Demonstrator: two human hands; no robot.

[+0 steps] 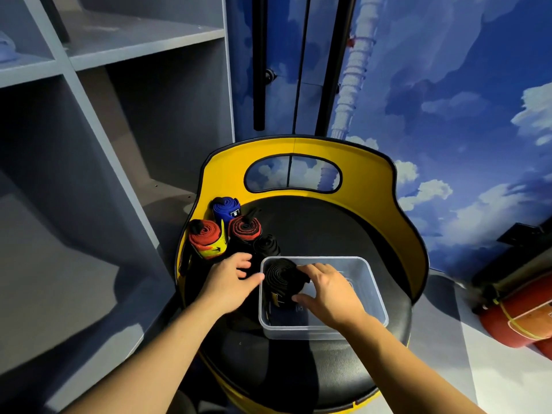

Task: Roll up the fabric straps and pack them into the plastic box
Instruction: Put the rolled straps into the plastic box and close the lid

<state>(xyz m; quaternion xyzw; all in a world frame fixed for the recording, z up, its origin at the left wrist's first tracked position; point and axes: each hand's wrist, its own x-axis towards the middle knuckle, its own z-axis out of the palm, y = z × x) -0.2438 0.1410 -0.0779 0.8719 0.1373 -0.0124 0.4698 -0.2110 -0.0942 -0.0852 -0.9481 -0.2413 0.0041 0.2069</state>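
You see dim, bluish light, deep shadows in the shelving (125,121) (edges bend from wide-angle distortion), slight blur.

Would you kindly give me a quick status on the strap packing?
Right hand holds black roll inside plastic box. Left hand open beside the box. Four rolls wait outside. Nothing in the way.

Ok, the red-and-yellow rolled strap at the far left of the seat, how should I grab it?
Grip the red-and-yellow rolled strap across its round sides, coming from above. It stands on end with the spiral facing up, so fingers on opposite sides should keep the roll wound.
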